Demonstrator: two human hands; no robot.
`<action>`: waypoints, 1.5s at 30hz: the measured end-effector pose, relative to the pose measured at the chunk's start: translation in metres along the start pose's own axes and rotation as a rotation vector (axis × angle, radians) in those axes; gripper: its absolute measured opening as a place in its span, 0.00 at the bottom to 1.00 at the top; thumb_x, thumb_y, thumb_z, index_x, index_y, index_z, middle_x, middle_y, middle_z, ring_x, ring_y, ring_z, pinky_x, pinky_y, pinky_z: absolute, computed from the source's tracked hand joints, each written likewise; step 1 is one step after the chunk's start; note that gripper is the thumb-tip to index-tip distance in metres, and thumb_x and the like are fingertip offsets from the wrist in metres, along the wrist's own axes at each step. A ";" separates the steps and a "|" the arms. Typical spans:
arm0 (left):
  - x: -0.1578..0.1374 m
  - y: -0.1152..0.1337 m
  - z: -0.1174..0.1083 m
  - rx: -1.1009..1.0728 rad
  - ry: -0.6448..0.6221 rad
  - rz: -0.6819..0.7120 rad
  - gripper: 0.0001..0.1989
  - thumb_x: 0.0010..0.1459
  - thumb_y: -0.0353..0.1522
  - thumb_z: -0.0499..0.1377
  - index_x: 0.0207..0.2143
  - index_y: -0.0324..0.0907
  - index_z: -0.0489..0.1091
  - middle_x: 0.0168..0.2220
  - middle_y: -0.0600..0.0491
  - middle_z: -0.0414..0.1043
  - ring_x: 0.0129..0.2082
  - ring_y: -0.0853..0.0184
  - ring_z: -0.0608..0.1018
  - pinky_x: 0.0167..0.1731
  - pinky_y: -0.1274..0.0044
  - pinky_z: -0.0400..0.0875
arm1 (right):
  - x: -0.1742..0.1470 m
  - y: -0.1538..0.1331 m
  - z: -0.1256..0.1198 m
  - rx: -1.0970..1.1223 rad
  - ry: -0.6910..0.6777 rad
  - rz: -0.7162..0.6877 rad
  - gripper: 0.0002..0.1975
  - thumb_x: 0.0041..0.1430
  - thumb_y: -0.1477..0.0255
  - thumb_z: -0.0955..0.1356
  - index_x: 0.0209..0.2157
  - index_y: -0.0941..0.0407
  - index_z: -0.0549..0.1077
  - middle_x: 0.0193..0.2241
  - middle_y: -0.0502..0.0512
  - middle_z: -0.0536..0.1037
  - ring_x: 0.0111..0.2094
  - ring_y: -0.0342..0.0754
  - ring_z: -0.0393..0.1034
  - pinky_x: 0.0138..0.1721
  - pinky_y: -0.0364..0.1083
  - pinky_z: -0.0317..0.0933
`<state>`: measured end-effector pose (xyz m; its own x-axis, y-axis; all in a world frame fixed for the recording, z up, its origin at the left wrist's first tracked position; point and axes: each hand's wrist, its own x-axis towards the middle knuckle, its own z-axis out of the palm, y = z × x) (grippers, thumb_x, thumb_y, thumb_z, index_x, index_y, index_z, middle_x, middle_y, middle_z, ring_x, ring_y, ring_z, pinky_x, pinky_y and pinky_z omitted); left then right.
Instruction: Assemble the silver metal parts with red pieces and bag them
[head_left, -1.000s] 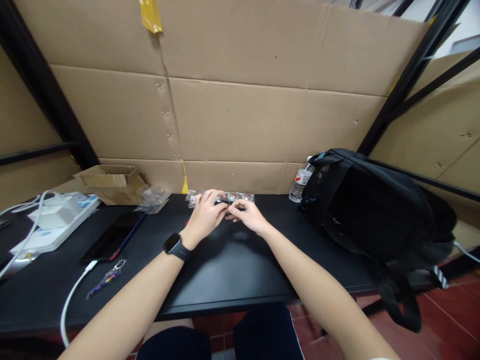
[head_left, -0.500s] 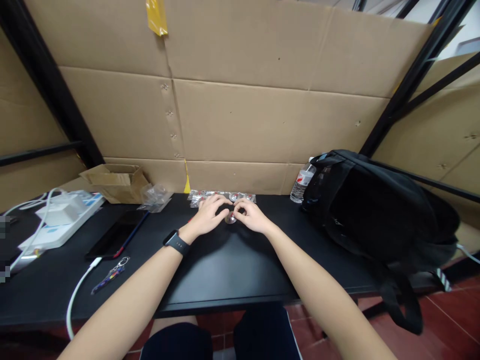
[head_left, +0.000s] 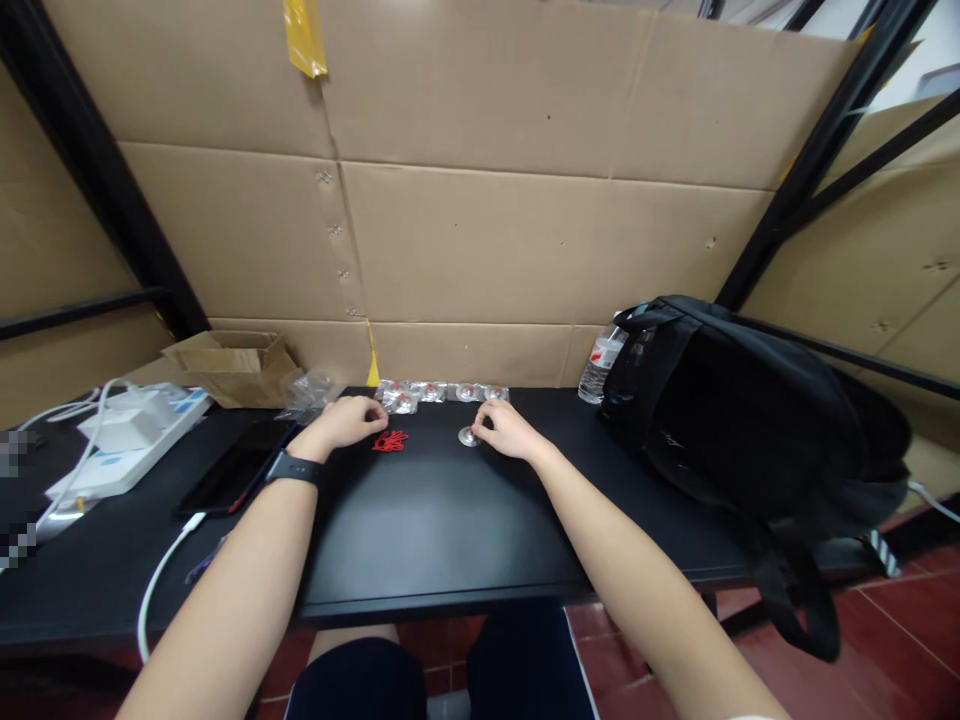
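My right hand pinches the edge of a small round silvery disc with a spot of red at the fingertips. The disc sits at the tabletop. To the left, my left hand hovers with bent fingers, thumb and index slightly apart, just beside a tangled pile of red cord. A dark watch is on the left wrist. Behind both hands, several clear packets holding round pieces with red centres lie in a row along the back of the black table.
At left stand an open cardboard box, a crumpled clear bag, a phone on a white cable and a power strip. A water bottle and black backpack occupy the right. Cardboard walls the back.
My left hand has moved left from the disc to the red cord, bringing the cord into full view. My right hand stays at the disc, shifted very slightly right.
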<state>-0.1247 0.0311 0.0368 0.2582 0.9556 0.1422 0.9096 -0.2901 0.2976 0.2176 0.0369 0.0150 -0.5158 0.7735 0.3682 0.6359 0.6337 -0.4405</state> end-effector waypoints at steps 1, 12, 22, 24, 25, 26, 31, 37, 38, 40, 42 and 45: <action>-0.001 -0.007 -0.001 -0.043 -0.072 0.000 0.12 0.53 0.43 0.60 0.33 0.48 0.79 0.37 0.52 0.81 0.39 0.58 0.80 0.41 0.73 0.69 | -0.002 0.002 -0.005 -0.009 -0.024 0.014 0.06 0.58 0.68 0.71 0.33 0.56 0.76 0.39 0.57 0.76 0.44 0.52 0.70 0.51 0.50 0.61; -0.003 -0.008 0.002 -0.089 -0.124 -0.056 0.09 0.47 0.42 0.62 0.27 0.47 0.76 0.31 0.53 0.80 0.31 0.62 0.79 0.35 0.75 0.68 | -0.016 0.023 -0.056 -0.105 -0.337 0.308 0.24 0.36 0.70 0.80 0.41 0.54 0.79 0.35 0.52 0.80 0.33 0.49 0.74 0.35 0.43 0.63; -0.002 0.049 0.004 -0.328 0.226 0.206 0.14 0.58 0.44 0.60 0.40 0.45 0.76 0.39 0.53 0.81 0.39 0.62 0.80 0.42 0.74 0.71 | -0.015 0.010 -0.060 -0.065 -0.123 0.237 0.22 0.40 0.72 0.77 0.41 0.52 0.78 0.37 0.51 0.80 0.32 0.47 0.73 0.34 0.43 0.63; -0.002 0.067 0.008 -0.358 0.266 0.223 0.16 0.58 0.44 0.61 0.44 0.45 0.77 0.40 0.52 0.81 0.39 0.62 0.80 0.43 0.73 0.71 | -0.014 -0.002 -0.056 0.057 -0.005 0.151 0.27 0.43 0.71 0.76 0.49 0.50 0.75 0.41 0.51 0.79 0.31 0.45 0.73 0.36 0.44 0.64; -0.002 0.075 0.010 -0.367 0.285 0.235 0.15 0.59 0.43 0.61 0.43 0.45 0.78 0.41 0.52 0.81 0.40 0.61 0.80 0.44 0.72 0.71 | -0.013 -0.009 -0.052 0.133 0.039 0.099 0.30 0.45 0.71 0.76 0.52 0.49 0.72 0.43 0.51 0.78 0.32 0.44 0.73 0.37 0.44 0.65; -0.003 0.082 0.012 -0.375 0.306 0.245 0.14 0.60 0.43 0.61 0.41 0.45 0.79 0.42 0.51 0.81 0.42 0.60 0.80 0.46 0.72 0.71 | -0.012 -0.017 -0.049 0.206 0.068 0.051 0.32 0.46 0.70 0.75 0.54 0.49 0.70 0.44 0.52 0.77 0.33 0.45 0.73 0.37 0.44 0.65; -0.005 0.103 0.021 -0.390 0.384 0.274 0.12 0.62 0.41 0.59 0.36 0.45 0.79 0.40 0.51 0.81 0.42 0.59 0.80 0.47 0.69 0.70 | -0.009 -0.053 -0.027 0.465 0.189 -0.052 0.31 0.49 0.69 0.75 0.56 0.48 0.66 0.49 0.55 0.76 0.42 0.49 0.75 0.38 0.46 0.67; -0.008 0.114 0.027 -0.329 0.481 0.344 0.07 0.63 0.35 0.59 0.38 0.46 0.77 0.46 0.49 0.75 0.49 0.60 0.76 0.52 0.67 0.66 | -0.009 -0.068 -0.011 0.595 0.235 -0.061 0.26 0.51 0.68 0.75 0.52 0.49 0.68 0.50 0.56 0.76 0.45 0.51 0.76 0.40 0.47 0.68; -0.008 0.115 0.027 -0.317 0.499 0.343 0.06 0.62 0.34 0.59 0.38 0.46 0.77 0.47 0.49 0.73 0.51 0.60 0.74 0.53 0.66 0.65 | -0.008 -0.068 -0.010 0.601 0.238 -0.053 0.26 0.51 0.68 0.75 0.51 0.49 0.69 0.50 0.56 0.76 0.45 0.51 0.76 0.40 0.47 0.68; -0.009 0.117 0.028 -0.287 0.526 0.335 0.06 0.62 0.34 0.60 0.38 0.46 0.77 0.48 0.48 0.71 0.53 0.58 0.72 0.54 0.64 0.63 | -0.008 -0.067 -0.009 0.613 0.243 -0.030 0.25 0.50 0.67 0.75 0.50 0.50 0.69 0.50 0.56 0.76 0.45 0.51 0.76 0.40 0.47 0.69; -0.011 0.118 0.029 -0.258 0.546 0.324 0.06 0.62 0.34 0.60 0.37 0.46 0.77 0.49 0.48 0.70 0.53 0.58 0.71 0.55 0.62 0.61 | -0.007 -0.065 -0.008 0.634 0.250 -0.005 0.24 0.49 0.67 0.76 0.49 0.50 0.70 0.49 0.56 0.76 0.45 0.51 0.77 0.39 0.47 0.69; -0.012 0.121 0.029 -0.213 0.577 0.306 0.06 0.62 0.34 0.60 0.37 0.46 0.77 0.49 0.48 0.70 0.53 0.56 0.70 0.54 0.60 0.60 | -0.006 -0.063 -0.005 0.700 0.256 0.023 0.24 0.48 0.66 0.76 0.47 0.51 0.70 0.49 0.57 0.76 0.45 0.52 0.77 0.38 0.46 0.70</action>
<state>-0.0087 -0.0142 0.0437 0.2252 0.6651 0.7119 0.7242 -0.6031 0.3344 0.1837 -0.0075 0.0446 -0.3030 0.8147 0.4943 0.0867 0.5401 -0.8371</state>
